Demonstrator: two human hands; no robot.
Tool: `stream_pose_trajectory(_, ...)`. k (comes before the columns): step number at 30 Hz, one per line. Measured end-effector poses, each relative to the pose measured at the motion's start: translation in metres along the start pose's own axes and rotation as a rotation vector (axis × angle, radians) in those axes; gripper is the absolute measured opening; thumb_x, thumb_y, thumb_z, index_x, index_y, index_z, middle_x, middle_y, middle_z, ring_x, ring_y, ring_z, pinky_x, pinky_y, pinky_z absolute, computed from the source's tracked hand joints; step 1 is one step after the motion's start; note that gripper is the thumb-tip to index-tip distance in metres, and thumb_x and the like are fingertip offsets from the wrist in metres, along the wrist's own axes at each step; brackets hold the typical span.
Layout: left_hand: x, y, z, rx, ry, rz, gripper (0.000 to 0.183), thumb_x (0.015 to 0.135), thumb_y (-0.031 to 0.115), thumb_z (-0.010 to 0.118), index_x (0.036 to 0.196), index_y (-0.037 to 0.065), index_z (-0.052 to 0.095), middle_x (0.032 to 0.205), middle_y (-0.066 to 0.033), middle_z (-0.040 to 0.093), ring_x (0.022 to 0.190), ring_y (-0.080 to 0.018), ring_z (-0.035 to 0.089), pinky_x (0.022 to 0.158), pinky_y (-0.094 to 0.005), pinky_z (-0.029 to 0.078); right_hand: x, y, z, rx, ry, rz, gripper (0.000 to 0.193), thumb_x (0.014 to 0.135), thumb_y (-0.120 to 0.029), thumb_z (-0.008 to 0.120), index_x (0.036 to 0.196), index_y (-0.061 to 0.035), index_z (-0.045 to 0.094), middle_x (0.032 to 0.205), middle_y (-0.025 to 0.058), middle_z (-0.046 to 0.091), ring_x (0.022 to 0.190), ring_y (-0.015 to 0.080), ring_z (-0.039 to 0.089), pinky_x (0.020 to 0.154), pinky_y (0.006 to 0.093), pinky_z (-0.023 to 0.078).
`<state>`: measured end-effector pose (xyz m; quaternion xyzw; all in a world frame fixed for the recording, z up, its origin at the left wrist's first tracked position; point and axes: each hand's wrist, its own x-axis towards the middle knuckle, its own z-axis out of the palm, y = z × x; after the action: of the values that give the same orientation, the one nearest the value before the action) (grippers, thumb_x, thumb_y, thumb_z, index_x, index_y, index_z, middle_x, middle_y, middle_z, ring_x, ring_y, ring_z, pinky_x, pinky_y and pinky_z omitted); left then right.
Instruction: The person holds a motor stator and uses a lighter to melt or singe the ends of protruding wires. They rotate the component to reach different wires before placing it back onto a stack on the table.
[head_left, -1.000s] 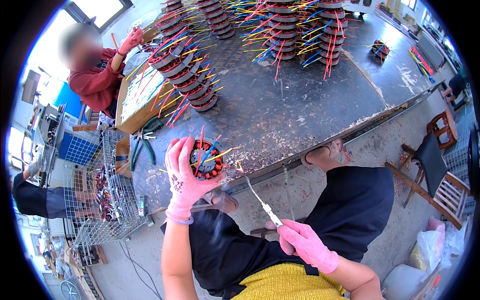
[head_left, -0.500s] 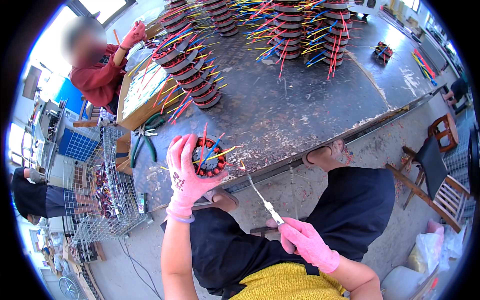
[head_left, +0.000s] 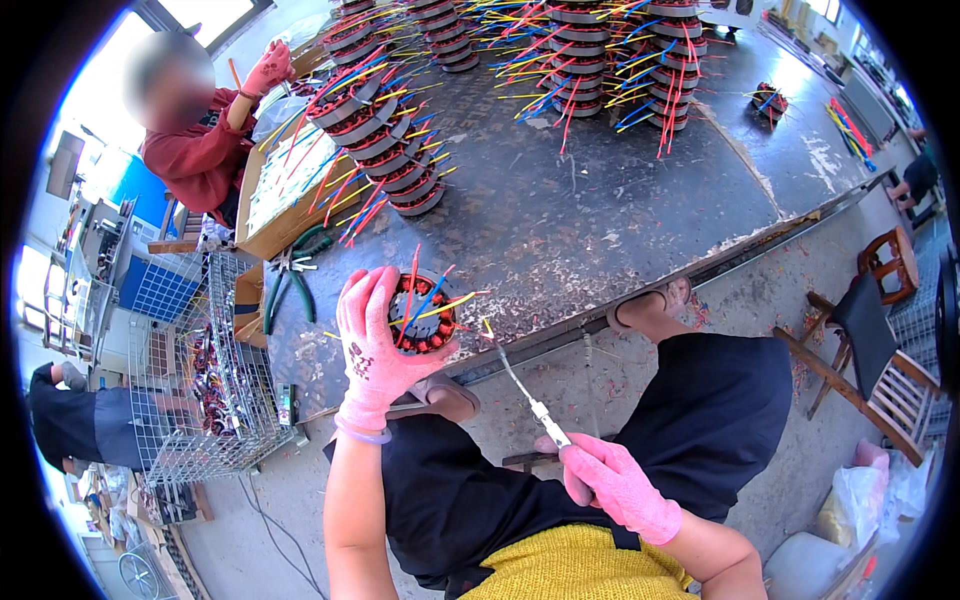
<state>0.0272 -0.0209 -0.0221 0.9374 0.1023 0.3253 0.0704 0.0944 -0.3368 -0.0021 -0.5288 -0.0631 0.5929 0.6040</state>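
Note:
My left hand, in a pink glove, is wrapped round the edge of a motor stator near the front edge of the table. The ring has red windings, and red, blue and yellow leads stick out of it. My right hand, also gloved in pink, grips a thin tool with a white handle and a slender shaft. Its small yellowish tip lies just right of the stator's leads, apart from the ring; what kind of tool it is I cannot tell.
Stacked stators with coloured leads stand on the dark table. Green-handled pliers lie by a cardboard box. Left stands a wire cage. A co-worker in red sits at the far left. One stator lies far right.
The stator and my left hand have shifted very slightly right. The tool's tip has moved a little too; both grips are the same.

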Motion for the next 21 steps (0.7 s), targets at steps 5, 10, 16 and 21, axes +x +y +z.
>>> stream_pose_trajectory(5,0.0002,-0.0014,0.0014,-0.013,0.016,0.013,0.109,0.049,0.029,0.096,0.143,0.004,0.046,0.137,-0.0176,0.050,0.132,-0.0424,0.045,0.111,-0.0526,0.037,0.0011,0.0019,-0.0009,-0.011,-0.006,-0.006,0.043,0.107,-0.031,0.049,0.136,-0.0005,0.058,0.068,-0.0037,0.050,0.061,0.0042,0.041,0.057,0.0216,0.033)
stream_pose_trajectory(10,-0.0001,-0.0019,0.0007,0.001,0.001,0.013,0.110,0.049,0.026,0.096,0.143,0.003,0.045,0.138,-0.0183,0.048,0.133,-0.0420,0.043,0.112,-0.0512,0.037,0.0000,-0.0014,0.0002,-0.001,-0.009,0.000,0.043,0.107,-0.031,0.050,0.136,-0.0003,0.058,0.068,-0.0036,0.050,0.061,0.0042,0.041,0.057,0.0216,0.033)
stream_pose_trajectory(16,-0.0004,-0.0019,0.0015,-0.002,0.026,0.010,0.109,0.051,0.038,0.096,0.142,0.005,0.047,0.136,-0.0167,0.051,0.130,-0.0430,0.046,0.110,-0.0548,0.037,0.0016,0.0016,0.0007,0.009,0.002,0.006,0.043,0.107,-0.030,0.050,0.137,-0.0001,0.057,0.068,-0.0036,0.050,0.061,0.0040,0.042,0.057,0.0215,0.033)
stream_pose_trajectory(21,-0.0012,-0.0030,0.0020,-0.007,0.027,0.003,0.108,0.051,0.038,0.096,0.141,0.004,0.048,0.136,-0.0164,0.052,0.130,-0.0429,0.046,0.110,-0.0546,0.037,0.0024,0.0032,-0.0003,0.003,-0.008,-0.006,0.043,0.107,-0.030,0.050,0.137,0.0001,0.057,0.068,-0.0035,0.050,0.061,0.0042,0.042,0.057,0.0214,0.033)
